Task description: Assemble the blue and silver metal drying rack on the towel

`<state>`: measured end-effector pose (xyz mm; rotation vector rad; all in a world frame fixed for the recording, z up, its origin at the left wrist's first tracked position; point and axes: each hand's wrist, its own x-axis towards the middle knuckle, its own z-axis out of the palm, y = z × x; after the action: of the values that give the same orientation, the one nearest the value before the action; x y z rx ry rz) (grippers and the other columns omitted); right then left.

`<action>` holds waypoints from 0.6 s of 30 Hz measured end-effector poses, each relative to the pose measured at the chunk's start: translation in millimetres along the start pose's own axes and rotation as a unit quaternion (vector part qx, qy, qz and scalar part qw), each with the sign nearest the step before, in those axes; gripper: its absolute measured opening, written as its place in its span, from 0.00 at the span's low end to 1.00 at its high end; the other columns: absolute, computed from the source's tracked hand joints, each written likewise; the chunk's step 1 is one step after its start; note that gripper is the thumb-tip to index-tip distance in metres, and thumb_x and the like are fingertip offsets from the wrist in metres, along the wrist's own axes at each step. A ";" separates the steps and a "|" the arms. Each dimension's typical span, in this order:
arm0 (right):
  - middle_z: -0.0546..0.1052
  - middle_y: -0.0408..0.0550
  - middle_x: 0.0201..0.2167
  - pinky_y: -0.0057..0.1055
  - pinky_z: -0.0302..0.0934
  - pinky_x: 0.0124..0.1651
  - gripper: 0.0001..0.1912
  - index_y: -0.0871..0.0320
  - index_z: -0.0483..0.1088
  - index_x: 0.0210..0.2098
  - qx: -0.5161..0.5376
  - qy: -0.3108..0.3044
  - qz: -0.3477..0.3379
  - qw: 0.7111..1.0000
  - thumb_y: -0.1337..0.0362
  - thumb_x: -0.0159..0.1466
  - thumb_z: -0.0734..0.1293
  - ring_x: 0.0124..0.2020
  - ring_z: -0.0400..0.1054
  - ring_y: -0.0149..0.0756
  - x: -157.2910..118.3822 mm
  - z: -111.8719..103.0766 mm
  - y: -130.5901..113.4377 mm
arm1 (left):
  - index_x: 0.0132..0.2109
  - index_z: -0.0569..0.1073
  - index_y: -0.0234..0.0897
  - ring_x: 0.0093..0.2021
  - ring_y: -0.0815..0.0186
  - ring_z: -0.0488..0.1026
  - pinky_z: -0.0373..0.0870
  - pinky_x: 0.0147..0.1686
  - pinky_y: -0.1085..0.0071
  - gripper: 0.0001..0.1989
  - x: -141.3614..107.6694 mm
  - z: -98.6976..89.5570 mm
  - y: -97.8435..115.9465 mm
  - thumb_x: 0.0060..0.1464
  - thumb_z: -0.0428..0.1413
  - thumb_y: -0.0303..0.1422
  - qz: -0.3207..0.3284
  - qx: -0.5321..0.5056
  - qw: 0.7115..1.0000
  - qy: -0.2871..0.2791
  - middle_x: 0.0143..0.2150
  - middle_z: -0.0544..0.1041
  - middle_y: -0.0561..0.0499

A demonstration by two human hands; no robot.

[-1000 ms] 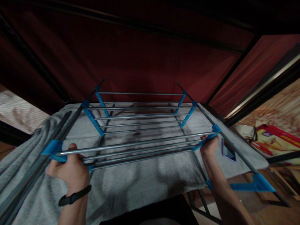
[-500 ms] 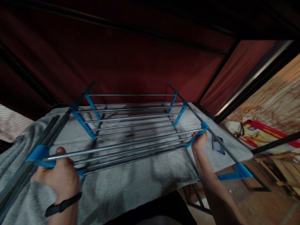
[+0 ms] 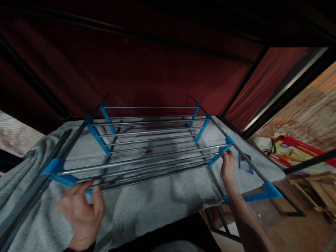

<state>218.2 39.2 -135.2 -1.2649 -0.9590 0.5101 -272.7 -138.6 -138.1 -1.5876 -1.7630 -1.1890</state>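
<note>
A rack of grey metal tubes (image 3: 147, 159) joined by blue plastic brackets lies on its side on a grey blanket. My left hand (image 3: 82, 210) is at the near edge of the left blue bracket (image 3: 56, 171), thumb and fingers apart, fingertips close to the lower tubes. On the other side, my right hand (image 3: 227, 164) is beside the right blue bracket (image 3: 220, 152), its fingers bent at the bracket's edge; whether they grip it is unclear. Another blue bracket (image 3: 271, 191) sits at the rack's near right end, with no tubes across from it.
The grey blanket (image 3: 157, 203) covers the surface under the rack. A phone (image 3: 246, 164) lies on it at the right. Beyond hang dark red curtains (image 3: 147, 77) with dark frame bars. To the right are a red and yellow box (image 3: 296, 150) and wooden pieces (image 3: 315, 192).
My left hand has come off the top tube and left bracket, moving down and right. My right hand has loosened and turned at its bracket. The rack's left side shifted slightly right in view.
</note>
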 end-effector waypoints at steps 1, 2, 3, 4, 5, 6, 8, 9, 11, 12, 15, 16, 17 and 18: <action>0.74 0.47 0.45 0.40 0.60 0.56 0.19 0.53 0.70 0.45 -0.013 -0.007 -0.011 1.000 0.49 0.62 0.64 0.50 0.67 0.40 2.0 0.9 -3.7 | 0.58 0.67 0.37 0.53 0.47 0.70 0.62 0.53 0.51 0.21 5.0 1.9 9.1 0.60 0.58 0.34 0.056 0.040 0.998 -0.005 0.51 0.73 0.38; 0.74 0.46 0.43 0.40 0.61 0.54 0.18 0.54 0.70 0.44 -0.024 -0.014 -0.019 0.999 0.48 0.62 0.64 0.47 0.68 0.40 4.7 2.1 -7.6 | 0.56 0.70 0.36 0.52 0.48 0.71 0.64 0.52 0.53 0.19 11.3 4.7 18.0 0.59 0.59 0.34 0.111 0.063 0.991 -0.030 0.50 0.75 0.38; 0.74 0.45 0.39 0.39 0.61 0.51 0.18 0.54 0.71 0.42 -0.034 -0.019 -0.024 0.999 0.48 0.62 0.63 0.43 0.68 0.39 7.9 3.7 -11.5 | 0.55 0.71 0.35 0.51 0.50 0.73 0.64 0.52 0.54 0.17 18.3 7.9 26.0 0.60 0.59 0.34 0.153 0.071 0.983 -0.068 0.49 0.77 0.39; 0.74 0.45 0.36 0.38 0.62 0.48 0.17 0.55 0.71 0.40 -0.044 -0.023 -0.027 0.998 0.48 0.62 0.63 0.40 0.68 0.39 11.1 5.4 -15.0 | 0.54 0.72 0.35 0.48 0.52 0.74 0.65 0.51 0.56 0.15 25.3 11.2 32.3 0.61 0.58 0.34 0.186 0.077 0.974 -0.106 0.46 0.78 0.41; 0.73 0.44 0.33 0.37 0.61 0.44 0.17 0.56 0.71 0.37 -0.056 -0.028 -0.028 0.998 0.49 0.62 0.63 0.37 0.67 0.38 14.0 7.3 -18.0 | 0.52 0.73 0.35 0.44 0.54 0.74 0.65 0.47 0.58 0.13 31.8 14.1 36.8 0.62 0.57 0.35 0.201 0.086 0.967 -0.131 0.41 0.79 0.44; 0.72 0.44 0.30 0.36 0.61 0.42 0.17 0.56 0.70 0.33 -0.070 -0.032 -0.029 0.997 0.49 0.62 0.62 0.35 0.66 0.38 16.2 9.0 -20.5 | 0.49 0.74 0.35 0.40 0.56 0.74 0.64 0.43 0.60 0.11 37.3 16.5 39.4 0.63 0.56 0.36 0.208 0.093 0.962 -0.150 0.37 0.79 0.46; 0.69 0.43 0.27 0.35 0.59 0.39 0.17 0.55 0.67 0.28 -0.095 -0.032 -0.033 0.994 0.49 0.64 0.60 0.32 0.63 0.37 17.8 12.4 -24.3 | 0.44 0.76 0.36 0.34 0.57 0.72 0.62 0.37 0.62 0.09 44.4 18.6 40.7 0.64 0.55 0.36 0.207 0.104 0.958 -0.171 0.31 0.77 0.48; 0.68 0.43 0.26 0.35 0.58 0.38 0.18 0.55 0.66 0.26 -0.103 -0.030 -0.035 0.994 0.50 0.64 0.59 0.31 0.62 0.36 17.3 13.8 -25.9 | 0.42 0.76 0.36 0.33 0.58 0.71 0.61 0.36 0.62 0.09 46.2 18.5 40.3 0.65 0.54 0.36 0.207 0.106 0.956 -0.181 0.30 0.76 0.49; 0.67 0.42 0.25 0.36 0.57 0.37 0.16 0.54 0.64 0.26 -0.100 -0.022 -0.035 0.994 0.52 0.65 0.59 0.30 0.60 0.36 14.8 16.5 -29.4 | 0.40 0.76 0.36 0.34 0.58 0.71 0.61 0.36 0.62 0.09 47.9 16.8 40.1 0.65 0.54 0.36 0.211 0.109 0.951 -0.199 0.31 0.76 0.48; 0.66 0.42 0.25 0.36 0.56 0.37 0.15 0.54 0.64 0.26 -0.095 -0.017 -0.034 0.995 0.53 0.65 0.59 0.29 0.60 0.36 13.4 17.6 -31.1 | 0.39 0.75 0.36 0.34 0.57 0.71 0.61 0.37 0.61 0.09 48.4 15.7 40.6 0.65 0.54 0.35 0.213 0.112 0.949 -0.203 0.31 0.76 0.48; 0.66 0.42 0.25 0.37 0.56 0.36 0.14 0.53 0.63 0.27 -0.092 -0.007 -0.034 0.995 0.53 0.64 0.60 0.29 0.60 0.37 10.7 20.0 -35.7 | 0.38 0.75 0.36 0.34 0.57 0.72 0.62 0.37 0.61 0.09 50.2 13.2 44.2 0.65 0.53 0.35 0.209 0.111 0.948 -0.211 0.31 0.76 0.48; 0.66 0.42 0.25 0.37 0.55 0.36 0.14 0.53 0.62 0.27 -0.095 -0.006 -0.033 0.995 0.53 0.65 0.59 0.28 0.60 0.37 10.4 20.3 -36.6 | 0.38 0.75 0.36 0.35 0.58 0.72 0.62 0.38 0.61 0.09 51.0 12.8 45.4 0.66 0.53 0.35 0.208 0.106 0.948 -0.214 0.31 0.76 0.48; 0.66 0.42 0.24 0.37 0.55 0.36 0.14 0.53 0.62 0.27 -0.098 -0.005 -0.029 0.995 0.53 0.65 0.59 0.28 0.60 0.37 10.4 20.3 -37.2 | 0.38 0.75 0.36 0.35 0.58 0.73 0.62 0.38 0.61 0.09 51.9 12.6 46.3 0.66 0.53 0.34 0.206 0.100 0.949 -0.218 0.31 0.76 0.48; 0.65 0.41 0.24 0.37 0.55 0.35 0.14 0.53 0.62 0.26 -0.102 -0.005 -0.025 0.994 0.53 0.65 0.59 0.28 0.60 0.37 10.5 20.1 -37.5 | 0.38 0.75 0.36 0.35 0.58 0.73 0.62 0.38 0.61 0.09 52.7 12.5 46.8 0.65 0.53 0.34 0.205 0.095 0.949 -0.221 0.31 0.77 0.48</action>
<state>200.7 48.8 -96.2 -1.4173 -1.0692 0.3860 -236.5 -102.2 -88.4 -2.0793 -1.6157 -0.4766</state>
